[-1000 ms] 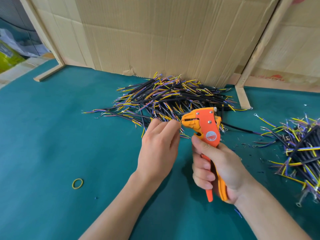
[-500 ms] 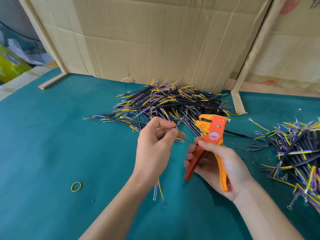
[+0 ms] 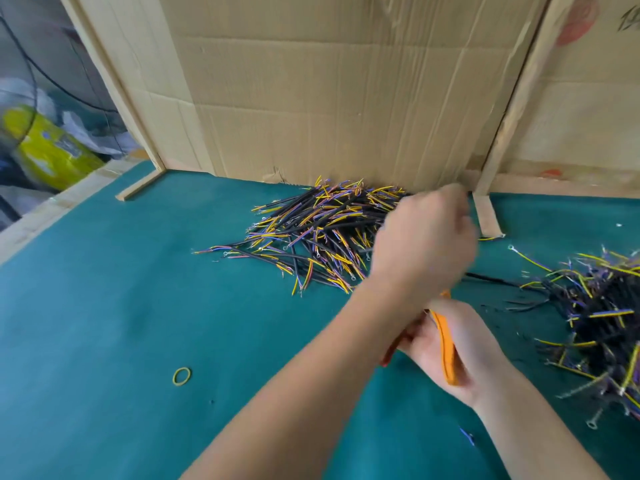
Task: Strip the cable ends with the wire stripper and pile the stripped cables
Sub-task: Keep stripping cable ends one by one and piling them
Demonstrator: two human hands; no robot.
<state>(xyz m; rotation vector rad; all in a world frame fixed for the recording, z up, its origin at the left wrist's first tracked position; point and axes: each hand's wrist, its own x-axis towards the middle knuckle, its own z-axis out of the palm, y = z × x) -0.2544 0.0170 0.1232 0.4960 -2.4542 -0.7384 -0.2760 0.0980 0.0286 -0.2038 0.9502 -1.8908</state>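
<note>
Green cloth [image 3: 104, 323] is covering the table, with brown cardboard [image 3: 329, 98] standing at the back. On the left, a small yellow rubber band [image 3: 181, 376] is lying alone. Next, a big pile of cables [image 3: 322, 233] is sitting by the cardboard. Over its right edge the left hand [image 3: 424, 244] is hanging, blurry, so its fingers cannot be told. Below, the right hand [image 3: 450, 348] is gripping the orange wire stripper [image 3: 446, 348]. Far right, another cable heap [image 3: 602, 317] is lying.

Orange wire stripper [image 3: 446, 348] gripped low, black multicoloured cable pile [image 3: 322, 233] against cardboard, second pile [image 3: 602, 317] right
</note>
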